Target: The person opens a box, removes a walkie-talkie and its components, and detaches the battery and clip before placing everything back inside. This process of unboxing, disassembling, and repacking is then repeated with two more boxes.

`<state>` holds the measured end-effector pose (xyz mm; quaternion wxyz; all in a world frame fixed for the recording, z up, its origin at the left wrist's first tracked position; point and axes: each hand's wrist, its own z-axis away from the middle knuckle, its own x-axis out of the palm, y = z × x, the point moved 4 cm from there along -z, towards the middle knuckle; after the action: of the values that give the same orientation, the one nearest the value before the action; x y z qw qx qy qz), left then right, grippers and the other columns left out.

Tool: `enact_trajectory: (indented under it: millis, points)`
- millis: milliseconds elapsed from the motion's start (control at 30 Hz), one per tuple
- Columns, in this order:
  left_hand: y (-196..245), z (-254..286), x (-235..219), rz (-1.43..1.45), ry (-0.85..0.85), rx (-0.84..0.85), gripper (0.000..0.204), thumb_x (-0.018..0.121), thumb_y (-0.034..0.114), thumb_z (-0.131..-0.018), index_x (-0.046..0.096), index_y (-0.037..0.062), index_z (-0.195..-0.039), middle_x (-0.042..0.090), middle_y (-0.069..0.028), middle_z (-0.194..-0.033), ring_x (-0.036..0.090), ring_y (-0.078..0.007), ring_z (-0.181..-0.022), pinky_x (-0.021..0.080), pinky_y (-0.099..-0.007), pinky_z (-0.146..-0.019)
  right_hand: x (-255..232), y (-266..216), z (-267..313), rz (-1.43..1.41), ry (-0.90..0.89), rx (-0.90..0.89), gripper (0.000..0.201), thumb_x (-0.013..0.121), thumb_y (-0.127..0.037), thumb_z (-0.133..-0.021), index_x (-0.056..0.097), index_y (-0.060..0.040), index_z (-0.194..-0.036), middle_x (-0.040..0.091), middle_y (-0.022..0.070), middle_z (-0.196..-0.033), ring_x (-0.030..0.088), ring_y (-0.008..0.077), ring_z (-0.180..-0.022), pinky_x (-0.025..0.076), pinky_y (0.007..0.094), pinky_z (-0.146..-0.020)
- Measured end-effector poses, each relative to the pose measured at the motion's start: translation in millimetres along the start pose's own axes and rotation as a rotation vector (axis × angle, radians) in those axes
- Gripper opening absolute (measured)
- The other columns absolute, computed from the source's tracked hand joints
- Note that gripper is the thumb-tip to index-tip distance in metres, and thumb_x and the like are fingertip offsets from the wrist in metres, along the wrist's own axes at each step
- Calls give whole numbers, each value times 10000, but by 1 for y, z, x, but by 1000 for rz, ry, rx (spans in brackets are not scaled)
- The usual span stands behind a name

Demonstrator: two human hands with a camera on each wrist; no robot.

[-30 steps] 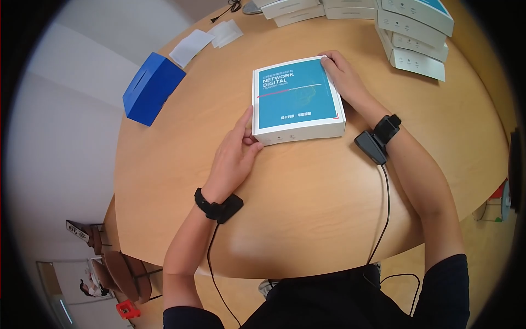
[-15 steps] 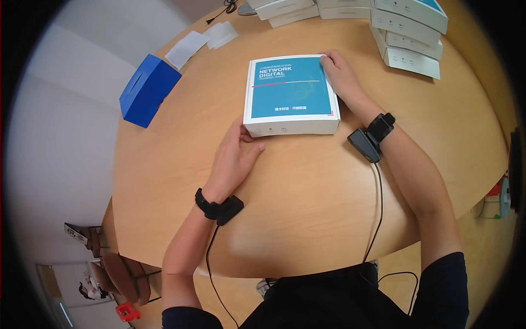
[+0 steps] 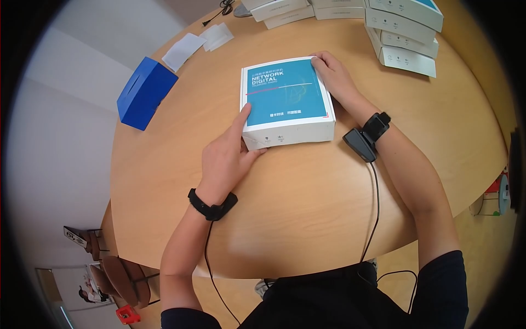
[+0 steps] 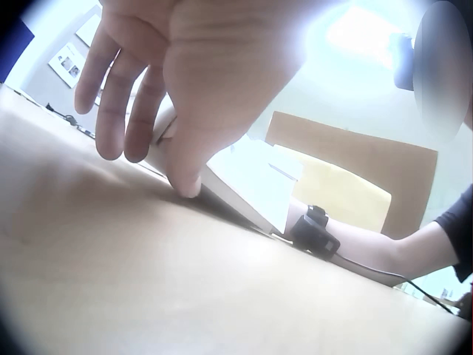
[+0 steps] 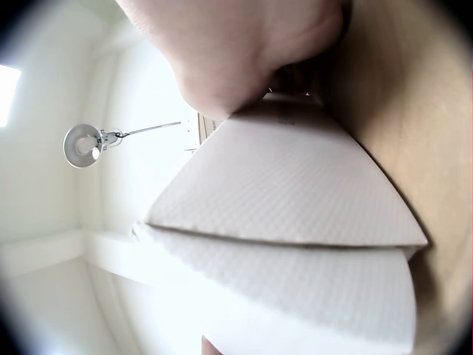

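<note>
A white box [image 3: 286, 98] with a blue printed lid, reading NETWORK DIGITAL, is in the middle of the head view over the table. At its near left corner the left hand [image 3: 223, 160] holds on, index finger along the lid's left edge and thumb low by the front face. The right hand [image 3: 335, 78] grips the far right corner, thumb on top and the other fingers hidden behind the side. In the left wrist view, the left thumb [image 4: 185, 166] lies against the white box [image 4: 247, 185]. The right wrist view shows the box's side [image 5: 281, 177] beneath the right palm [image 5: 236, 44].
Stacked white boxes [image 3: 405, 38] stand at the back right, with more white boxes [image 3: 339, 12] along the back. A blue box [image 3: 147, 93] sits at the left table edge near white papers [image 3: 184, 52]. Cables [image 3: 377, 208] run from both wrist cameras towards the person's body.
The box has shifted slightly left. Between half a second ago and now its near edge came closer to the person, and the left index finger moved up onto the lid's edge.
</note>
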<state>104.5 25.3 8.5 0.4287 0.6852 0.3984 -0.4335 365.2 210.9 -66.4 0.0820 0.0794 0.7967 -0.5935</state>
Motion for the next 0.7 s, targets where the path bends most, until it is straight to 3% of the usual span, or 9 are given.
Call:
enact_trajectory:
  millis: [167, 367, 467, 567, 667, 700]
  points:
    - [-6, 10, 3, -50, -18, 54, 914, 898, 252, -844, 455, 143, -1636, 781, -97, -1039, 733, -224, -801, 575, -334, -708, 0, -3, 2, -32, -23, -18, 466, 507, -387, -1086, 692, 11, -1243, 749, 174, -1139, 700, 279, -1049, 528, 381, -959]
    - [-6, 13, -14, 0, 143, 145, 546, 740, 70, -926, 662, 85, -1467, 779, -165, -1165, 757, -263, -911, 588, -326, -807, -1, -1, 4, -98, -38, -53, 512, 457, -413, -1118, 720, 12, -1233, 758, 159, -1110, 696, 255, -1036, 522, 365, -956]
    - [-6, 10, -24, 176, 200, 104, 454, 724, 121, -995, 688, 99, -1447, 787, -113, -1053, 717, -200, -797, 568, -313, -745, -2, -6, 7, -136, -43, -41, 544, 428, -424, -1136, 731, 17, -1238, 762, 141, -1099, 695, 235, -1026, 520, 360, -954]
    - [-4, 0, -42, 395, 238, -11, 293, 709, 217, -1056, 745, 44, -1291, 724, -53, -868, 626, -123, -683, 517, -285, -656, 0, -7, 9, -211, -83, 7, 562, 427, -434, -1143, 740, 23, -1236, 766, 123, -1098, 696, 210, -1017, 525, 352, -944]
    - [-6, -10, -60, 583, 355, -172, 324, 702, 330, -1079, 723, 11, -1029, 595, 4, -721, 547, -79, -620, 453, -260, -589, 1, -11, 10, -189, -134, 26, 560, 468, -441, -1137, 748, 38, -1212, 770, 112, -1091, 695, 176, -1012, 533, 328, -920]
    - [5, -17, -69, 687, 422, -191, 387, 709, 353, -1072, 628, 41, -857, 554, 3, -659, 529, -83, -587, 436, -261, -561, -3, -26, 18, -148, -146, 51, 558, 489, -445, -1133, 749, 44, -1201, 771, 109, -1086, 695, 166, -1003, 536, 320, -909]
